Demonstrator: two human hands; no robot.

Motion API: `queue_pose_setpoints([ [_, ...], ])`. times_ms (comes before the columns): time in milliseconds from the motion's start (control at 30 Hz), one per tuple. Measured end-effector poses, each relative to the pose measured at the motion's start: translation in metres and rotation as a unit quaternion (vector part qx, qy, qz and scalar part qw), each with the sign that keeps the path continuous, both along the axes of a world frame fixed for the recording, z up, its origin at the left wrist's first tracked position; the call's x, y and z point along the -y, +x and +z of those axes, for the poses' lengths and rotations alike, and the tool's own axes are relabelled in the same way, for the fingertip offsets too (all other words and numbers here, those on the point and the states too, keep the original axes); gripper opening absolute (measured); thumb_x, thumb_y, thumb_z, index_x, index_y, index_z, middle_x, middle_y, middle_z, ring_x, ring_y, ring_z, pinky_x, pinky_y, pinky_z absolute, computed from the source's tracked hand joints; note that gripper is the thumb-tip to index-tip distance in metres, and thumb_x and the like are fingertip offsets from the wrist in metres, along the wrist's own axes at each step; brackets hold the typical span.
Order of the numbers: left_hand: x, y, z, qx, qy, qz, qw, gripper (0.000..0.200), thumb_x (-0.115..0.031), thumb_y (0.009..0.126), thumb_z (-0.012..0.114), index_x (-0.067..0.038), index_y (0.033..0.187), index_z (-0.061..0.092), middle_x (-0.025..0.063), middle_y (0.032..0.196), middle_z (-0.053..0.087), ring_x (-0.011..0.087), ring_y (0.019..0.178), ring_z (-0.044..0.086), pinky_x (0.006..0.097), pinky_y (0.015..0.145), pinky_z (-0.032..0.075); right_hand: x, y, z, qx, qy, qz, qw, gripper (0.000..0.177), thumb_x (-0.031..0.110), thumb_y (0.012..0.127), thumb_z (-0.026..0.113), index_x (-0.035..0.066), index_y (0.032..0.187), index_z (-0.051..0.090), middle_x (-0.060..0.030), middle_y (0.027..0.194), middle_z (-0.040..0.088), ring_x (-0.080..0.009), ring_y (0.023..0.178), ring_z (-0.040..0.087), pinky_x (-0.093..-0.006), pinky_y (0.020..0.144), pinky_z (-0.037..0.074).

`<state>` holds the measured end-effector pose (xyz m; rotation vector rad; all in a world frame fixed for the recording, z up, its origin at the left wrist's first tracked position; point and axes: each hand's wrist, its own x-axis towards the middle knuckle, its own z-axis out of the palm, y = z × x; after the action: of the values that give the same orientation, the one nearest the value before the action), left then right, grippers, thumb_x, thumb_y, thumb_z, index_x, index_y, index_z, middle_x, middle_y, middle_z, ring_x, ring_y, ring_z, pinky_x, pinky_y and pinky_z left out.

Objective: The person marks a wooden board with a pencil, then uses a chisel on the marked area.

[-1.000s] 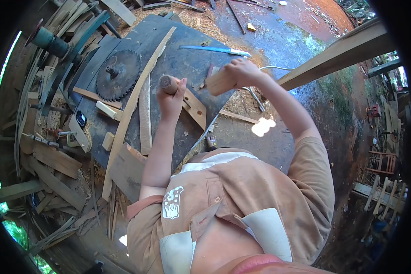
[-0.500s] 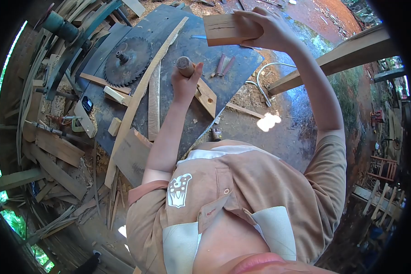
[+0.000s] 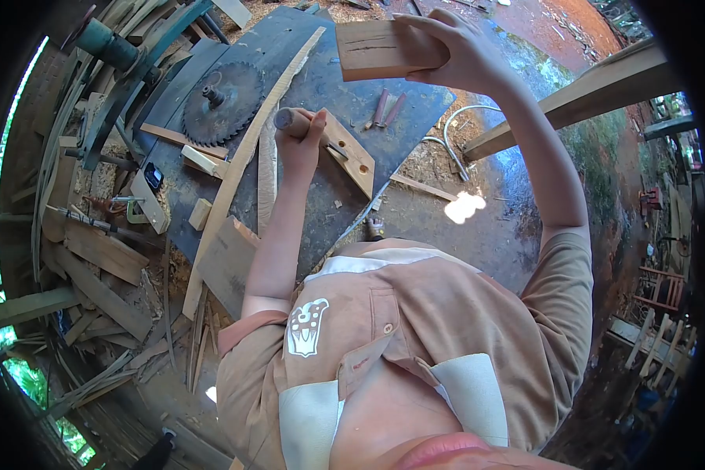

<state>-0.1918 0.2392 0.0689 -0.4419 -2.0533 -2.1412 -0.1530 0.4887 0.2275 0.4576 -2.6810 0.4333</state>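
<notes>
My left hand (image 3: 299, 149) is wrapped round the wooden handle of a chisel (image 3: 290, 121), whose metal blade points toward a flat piece of wood with holes (image 3: 351, 160). That holed piece lies on the dark table (image 3: 321, 211). Raised over the far right of the table, my right hand (image 3: 462, 51) grips a thick wooden block (image 3: 368, 51) by its right end. Two reddish-brown handled tools (image 3: 388, 108) lie on the table between the block and the holed piece.
A round saw blade (image 3: 223, 102) lies at the table's left. Beside it run a long curved wooden strip (image 3: 247, 168) and small offcuts. A wooden beam (image 3: 572, 102) stands at the right. Scrap wood (image 3: 102, 266) is heaped at the left, with a pale hose (image 3: 448, 129) beyond the table's right edge.
My left hand has shifted left with the chisel, showing more of the holed piece and the blade. The block in my right hand has moved slightly left.
</notes>
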Motion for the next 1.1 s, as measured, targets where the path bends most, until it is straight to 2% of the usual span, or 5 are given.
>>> queue_pose_setpoints([
  [300,0.014,0.003,-0.001,0.038,0.016,0.026,0.999,0.017,-0.016,0.075,0.068,-0.004,0.074,0.056,0.0014,0.073,0.057,0.0089,0.067,0.053,0.0232,0.063,0.044,-0.005,-0.001,-0.098,0.042,0.040,-0.128,0.990,0.070,0.047,0.059,0.071,0.024,0.120,0.047,-0.0087,0.097,0.052,-0.0252,0.097,0.051,-0.0399,0.082,0.044],
  [467,0.036,0.005,-0.001,0.102,-0.001,0.006,0.995,0.019,-0.019,0.076,0.067,-0.003,0.084,0.060,0.0024,0.079,0.058,0.0092,0.070,0.055,0.0225,0.063,0.044,0.020,-0.001,-0.172,0.223,-0.028,-0.286,0.932,0.078,0.051,0.062,0.069,0.017,0.126,0.041,-0.0121,0.105,0.048,-0.0240,0.102,0.045,-0.0354,0.082,0.045],
  [633,0.059,0.015,0.008,0.246,-0.015,0.034,0.969,0.027,-0.024,0.076,0.068,-0.003,0.091,0.060,0.0035,0.084,0.059,0.0114,0.074,0.057,0.0233,0.064,0.046,0.049,0.003,-0.227,0.249,-0.091,-0.302,0.916,0.076,0.043,0.061,0.070,0.013,0.125,0.041,-0.0139,0.106,0.047,-0.0283,0.104,0.045,-0.0370,0.084,0.043],
  [900,0.074,0.030,0.005,0.267,-0.006,0.030,0.963,0.032,-0.023,0.077,0.066,0.000,0.097,0.058,0.0099,0.093,0.059,0.0176,0.079,0.061,0.0259,0.063,0.051,0.047,0.002,-0.249,0.264,-0.103,-0.195,0.939,0.075,0.046,0.064,0.066,0.013,0.125,0.040,-0.0151,0.108,0.049,-0.0305,0.106,0.047,-0.0381,0.085,0.043],
  [1100,0.085,0.032,-0.009,0.289,0.044,0.040,0.956,0.034,-0.023,0.079,0.063,0.000,0.102,0.054,0.0139,0.098,0.059,0.0214,0.082,0.061,0.0311,0.069,0.051,0.011,-0.023,-0.273,0.255,-0.152,-0.233,0.926,0.038,0.021,0.079,0.051,0.015,0.116,0.049,-0.0083,0.107,0.052,-0.0262,0.103,0.050,-0.0393,0.080,0.043],
])
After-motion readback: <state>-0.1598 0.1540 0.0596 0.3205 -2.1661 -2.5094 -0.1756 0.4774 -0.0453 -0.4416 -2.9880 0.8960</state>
